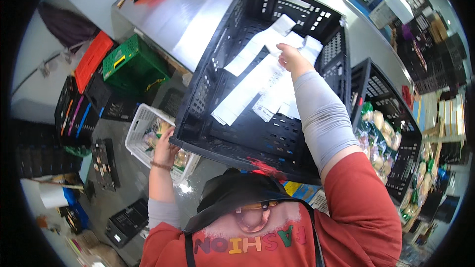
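Currently, the near-left corner of the black, perforated, rectangular plastic crate (222, 153) is held by the left hand (164, 152), its grip closed there. Long white paper strips (242, 96) are spread, partly overlapping, inside the crate. Above them the right hand (293, 60) is held, fingers curled; whether paper is pinched cannot be told. Probably best handled: crate steadied at the corner, strips lifted by their edges, overlaps separated first, creasing avoided.
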A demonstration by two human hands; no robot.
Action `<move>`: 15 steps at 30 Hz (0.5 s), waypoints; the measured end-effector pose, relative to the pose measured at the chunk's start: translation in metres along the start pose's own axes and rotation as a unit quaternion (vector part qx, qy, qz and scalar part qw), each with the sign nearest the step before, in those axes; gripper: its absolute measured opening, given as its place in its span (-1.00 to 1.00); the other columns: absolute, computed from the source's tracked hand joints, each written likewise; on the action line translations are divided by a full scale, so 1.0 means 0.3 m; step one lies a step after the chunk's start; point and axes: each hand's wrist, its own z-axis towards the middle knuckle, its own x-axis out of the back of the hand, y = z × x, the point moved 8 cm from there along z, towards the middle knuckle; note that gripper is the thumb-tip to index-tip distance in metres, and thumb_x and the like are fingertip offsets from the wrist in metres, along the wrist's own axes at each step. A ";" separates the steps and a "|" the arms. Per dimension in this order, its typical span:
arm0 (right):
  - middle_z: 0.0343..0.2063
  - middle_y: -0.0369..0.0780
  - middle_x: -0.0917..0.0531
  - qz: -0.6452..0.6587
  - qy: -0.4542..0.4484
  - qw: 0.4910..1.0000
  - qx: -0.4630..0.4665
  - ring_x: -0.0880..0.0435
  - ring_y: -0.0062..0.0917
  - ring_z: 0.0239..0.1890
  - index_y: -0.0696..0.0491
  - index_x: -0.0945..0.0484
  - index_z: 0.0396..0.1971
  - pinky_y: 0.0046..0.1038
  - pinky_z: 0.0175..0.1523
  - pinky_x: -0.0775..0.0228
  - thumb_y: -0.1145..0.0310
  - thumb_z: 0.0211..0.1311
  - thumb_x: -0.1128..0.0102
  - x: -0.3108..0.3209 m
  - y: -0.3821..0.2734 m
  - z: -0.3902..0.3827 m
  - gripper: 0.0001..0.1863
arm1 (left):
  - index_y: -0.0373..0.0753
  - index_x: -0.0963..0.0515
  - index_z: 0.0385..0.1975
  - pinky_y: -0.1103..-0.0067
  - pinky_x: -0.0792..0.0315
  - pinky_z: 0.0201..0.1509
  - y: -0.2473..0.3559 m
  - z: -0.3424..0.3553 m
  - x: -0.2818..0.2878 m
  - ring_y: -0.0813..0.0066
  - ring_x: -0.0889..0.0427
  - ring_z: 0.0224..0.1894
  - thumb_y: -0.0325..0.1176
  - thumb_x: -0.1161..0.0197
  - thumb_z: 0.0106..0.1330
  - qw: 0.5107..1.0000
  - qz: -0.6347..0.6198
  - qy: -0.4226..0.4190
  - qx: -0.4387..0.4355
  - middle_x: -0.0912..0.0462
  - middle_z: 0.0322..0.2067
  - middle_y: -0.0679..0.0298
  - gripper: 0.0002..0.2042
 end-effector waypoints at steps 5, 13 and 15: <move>-0.32 -0.29 -0.48 0.223 0.028 0.974 -0.008 -0.42 -0.61 -0.32 -0.01 -0.50 -0.23 -0.59 -0.36 -0.23 0.30 0.15 -0.13 0.006 0.090 0.229 -0.80 | -0.19 -0.40 -0.07 0.62 -0.43 -0.24 -0.139 -0.170 0.310 0.51 -0.56 -0.27 -0.17 -0.11 0.27 0.978 -0.011 0.202 0.048 -0.57 -0.23 0.31 -0.69; -0.53 -0.38 -0.48 0.134 -0.065 0.951 0.270 -0.28 -0.66 -0.58 0.00 -0.52 -0.40 -0.63 -0.50 -0.12 0.32 0.06 -0.20 0.048 -0.571 -0.024 -0.88 | -0.19 -0.39 -0.04 0.72 -0.39 -0.26 0.063 -0.059 0.188 0.57 -0.56 -0.26 -0.25 -0.10 0.30 0.990 0.014 0.120 -0.076 -0.56 -0.17 0.26 -0.71; -0.48 -0.34 -0.54 0.111 -0.023 0.914 0.390 -0.32 -0.65 -0.63 0.06 -0.54 -0.32 -0.69 -0.52 -0.15 0.32 0.05 -0.21 0.086 -0.767 -0.307 -0.80 | -0.24 -0.38 -0.01 0.72 -0.37 -0.18 0.211 -0.067 0.096 0.60 -0.54 -0.21 -0.32 -0.08 0.31 0.978 0.054 0.106 -0.172 -0.55 -0.14 0.24 -0.71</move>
